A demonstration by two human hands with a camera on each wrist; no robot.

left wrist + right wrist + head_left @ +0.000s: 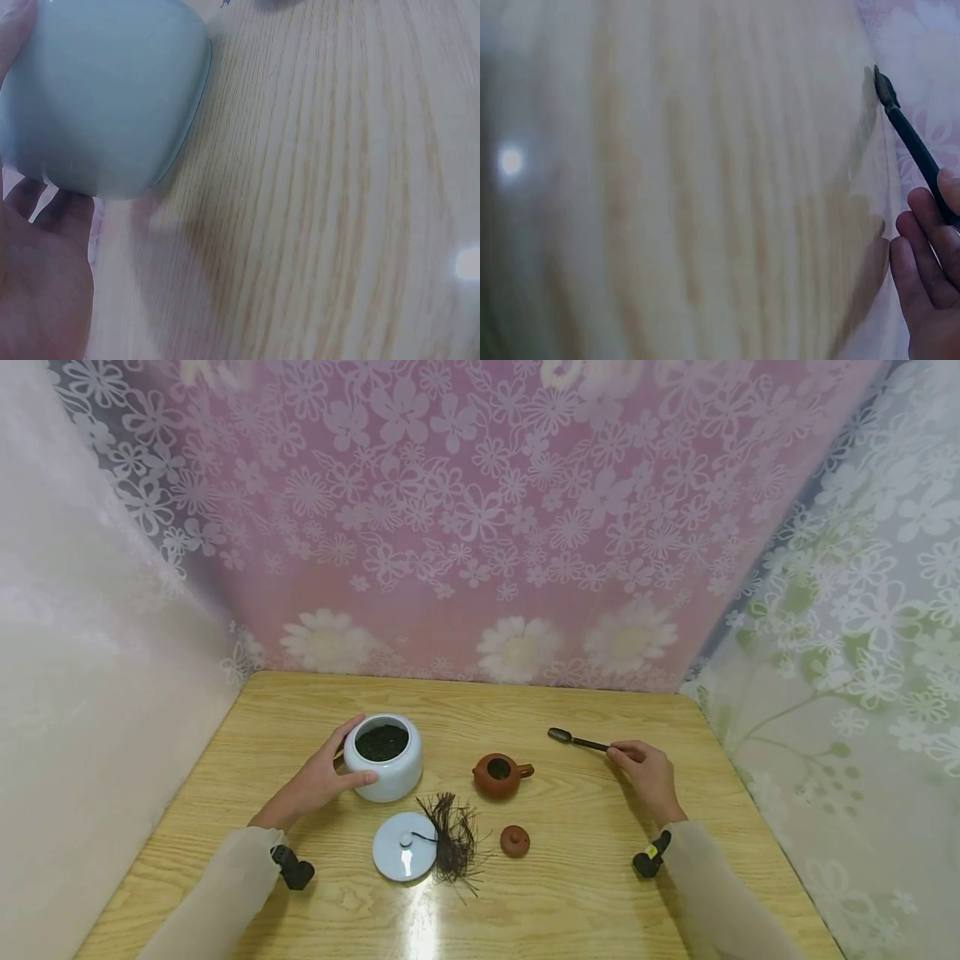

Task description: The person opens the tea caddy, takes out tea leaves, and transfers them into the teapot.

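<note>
My left hand [324,775] grips a white ceramic jar [395,778], thumb on its near side and fingers around the far side. Dark loose tea leaves [382,743] show through the jar's open mouth. The left wrist view has the jar's smooth wall [105,90] close up, with fingers [64,214] against it. On the right, my other hand [649,775] pinches the end of a dark tea scoop [589,744] between thumb and fingers. Its bowl points left, toward the table's middle. Between the hands sits a small brown clay teapot [491,787] without its lid, dark inside, handle to the right.
The jar's white lid [397,856] lies in front of the jar. A bundle of thin dark fibres [454,843], tied to the lid's knob, spreads beside it. The teapot's small round lid [514,842] rests nearer me. Flowered cloth [480,527] walls the wooden table [585,893].
</note>
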